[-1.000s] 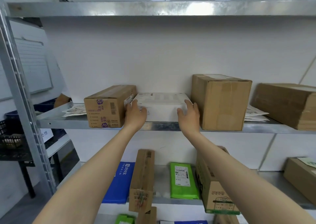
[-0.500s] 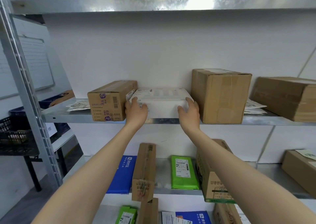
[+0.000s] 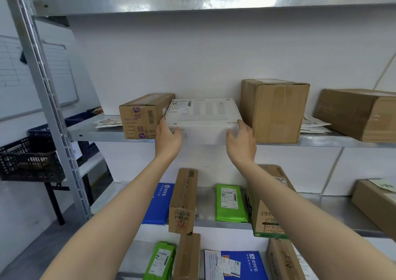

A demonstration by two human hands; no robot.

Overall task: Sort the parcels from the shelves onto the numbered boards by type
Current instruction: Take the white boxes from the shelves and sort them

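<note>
- Two hands hold one white box [image 3: 201, 119], one at each front corner; the left hand [image 3: 169, 139] wraps the corner at eight o'clock, thumb on the front face; the right hand [image 3: 241, 141] clasps the corner at four o'clock.
- The box sits on the middle shelf [image 3: 107, 133], between a printed carton [image 3: 141, 117] touching it at nine o'clock and a tall carton [image 3: 274, 110] just beside it at three o'clock; that squeeze likely explains the corner hold, since the sides leave little room for fingers.
- Its front edge seems to jut past the shelf lip; I judge the step in hand is drawing it out, with the box not yet lifted clear.
- No numbered boards show; a green bag [image 3: 230, 202] and other parcels lie on the shelves at six o'clock.
</note>
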